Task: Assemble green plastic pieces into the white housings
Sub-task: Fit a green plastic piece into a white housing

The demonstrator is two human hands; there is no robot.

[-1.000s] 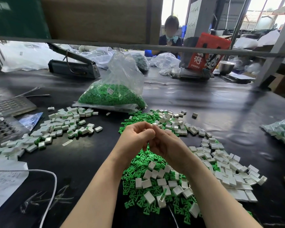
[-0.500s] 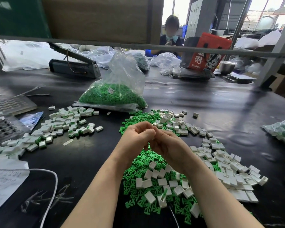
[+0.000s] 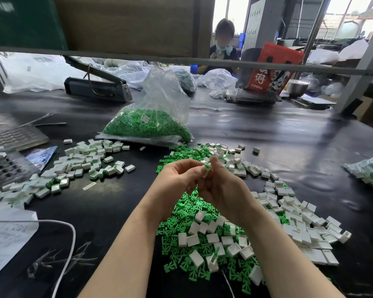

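Both hands raised together, left hand curled, right hand pinching

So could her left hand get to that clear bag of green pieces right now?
Probably not at once: the left hand and right hand pinch a small part together. The bag lies beyond, with nothing between.

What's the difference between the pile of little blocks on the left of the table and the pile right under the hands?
The left pile is mostly white housings, many showing green at one end, so they look fitted. The near pile holds loose green pieces with empty white housings scattered on top.

The left pile lies spread out flat; the near pile is heaped thicker.

The left pile sits away from the hands; the near pile lies just below them.

Both rest on the same black table.
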